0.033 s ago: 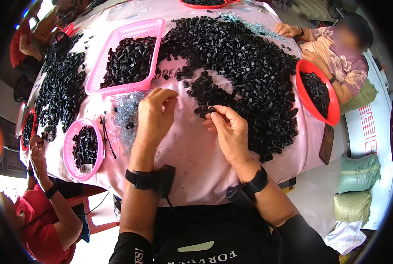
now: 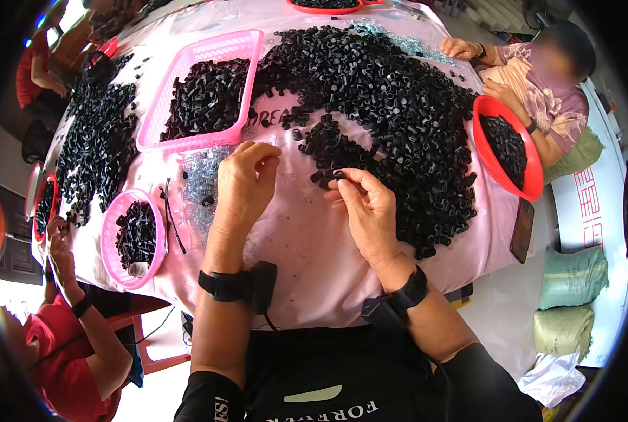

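My right hand [image 2: 368,214] pinches a small black plastic cap [image 2: 338,176] between thumb and forefinger, at the near edge of a big heap of the same black caps [image 2: 398,119]. My left hand [image 2: 245,184] hovers over the cloth with thumb and fingertips pressed together; what they hold, if anything, cannot be made out. Next to the left wrist lies a scatter of small clear plastic pieces [image 2: 205,179]. Just beyond that hand stands a pink rectangular basket [image 2: 248,105] with many black pieces inside.
A pink round basket [image 2: 160,246] of black parts and a pair of glasses [image 2: 172,218] lie at left. A red basin [image 2: 532,169] and a phone [image 2: 522,231] are at the right edge. Co-workers sit on both sides; another black heap [image 2: 99,148] spreads at far left.
My left hand has shifted slightly to the left, its fingers still pressed together. The right hand and the cap in it stay in place.
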{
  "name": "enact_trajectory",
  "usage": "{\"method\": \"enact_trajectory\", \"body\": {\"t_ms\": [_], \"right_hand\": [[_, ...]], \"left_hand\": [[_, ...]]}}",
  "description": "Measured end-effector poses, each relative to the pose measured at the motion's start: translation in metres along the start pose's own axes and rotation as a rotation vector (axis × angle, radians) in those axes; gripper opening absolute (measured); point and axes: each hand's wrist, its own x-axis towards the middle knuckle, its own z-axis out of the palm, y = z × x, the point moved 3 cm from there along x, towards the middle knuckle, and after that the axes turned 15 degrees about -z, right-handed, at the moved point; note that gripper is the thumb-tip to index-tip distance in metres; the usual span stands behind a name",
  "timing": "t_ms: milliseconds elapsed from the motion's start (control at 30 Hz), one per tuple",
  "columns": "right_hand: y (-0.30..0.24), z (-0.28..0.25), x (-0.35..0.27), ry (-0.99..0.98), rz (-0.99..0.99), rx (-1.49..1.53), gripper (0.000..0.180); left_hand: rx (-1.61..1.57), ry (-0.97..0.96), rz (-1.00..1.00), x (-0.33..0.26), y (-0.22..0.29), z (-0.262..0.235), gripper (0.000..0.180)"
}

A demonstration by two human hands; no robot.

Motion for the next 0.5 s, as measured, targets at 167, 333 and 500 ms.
{"method": "enact_trajectory", "body": {"t_ms": [167,333,500], "right_hand": [[-0.003,0.001,-0.001,0.001,0.054,0.015,0.021],[-0.004,0.002,0.000,-0.038,0.024,-0.023,0.021],[-0.006,0.004,0.000,-0.027,0.055,-0.020,0.020]], "left_hand": [[0.187,-0.164,0.121,-0.007,0.000,0.006,0.015],[0.132,-0.233,0.058,-0.010,0.005,0.007,0.010],[0.158,-0.123,0.218,-0.009,0.008,0.006,0.013]]}}
